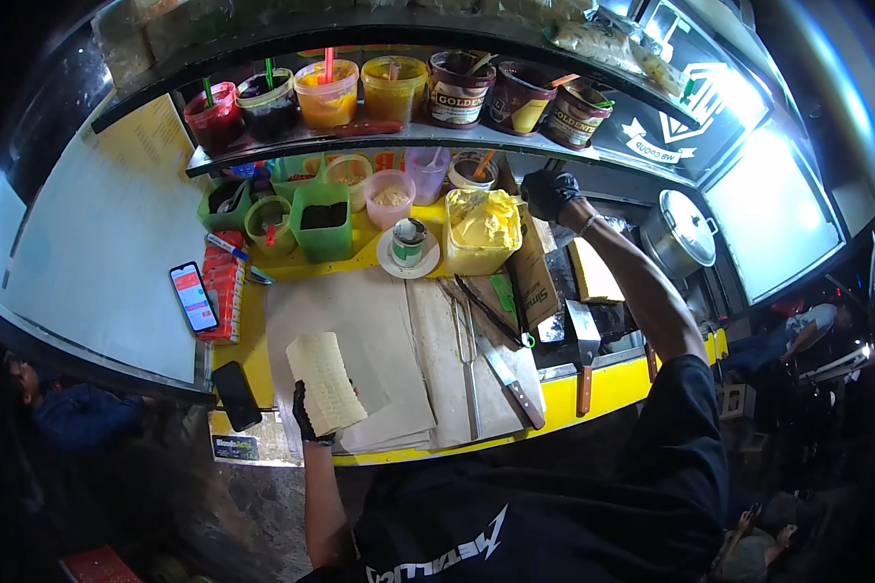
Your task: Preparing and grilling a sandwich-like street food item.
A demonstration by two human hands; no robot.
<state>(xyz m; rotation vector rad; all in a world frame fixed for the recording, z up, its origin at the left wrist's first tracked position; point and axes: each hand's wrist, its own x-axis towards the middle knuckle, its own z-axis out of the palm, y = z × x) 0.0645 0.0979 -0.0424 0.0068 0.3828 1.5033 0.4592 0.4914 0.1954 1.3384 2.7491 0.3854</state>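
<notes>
My left hand [303, 414], in a black glove, holds a pale rectangular bread slab [326, 382] with ridged edges above brown paper sheets [350, 306]. Out past the counter's back right, my right hand [553, 195], gloved the same way, is curled beneath the shelf. Whether its fingers grip anything cannot be told. Close by on its left stands a square tub of yellow spread [483, 226]. Below that arm, another thick bread block [595, 270] rests on the dark griddle [565, 321]. A metal spatula with a wooden handle [585, 342] lies at the griddle's front.
On the paper lie a serrated knife [510, 382] and long tongs [469, 364]. A small can [408, 244] stands on a saucer. Topping containers [321, 218] line the back, with sauce tubs [394, 91] on the shelf above. Two phones [193, 295] are left; a lidded pot [682, 229] is right.
</notes>
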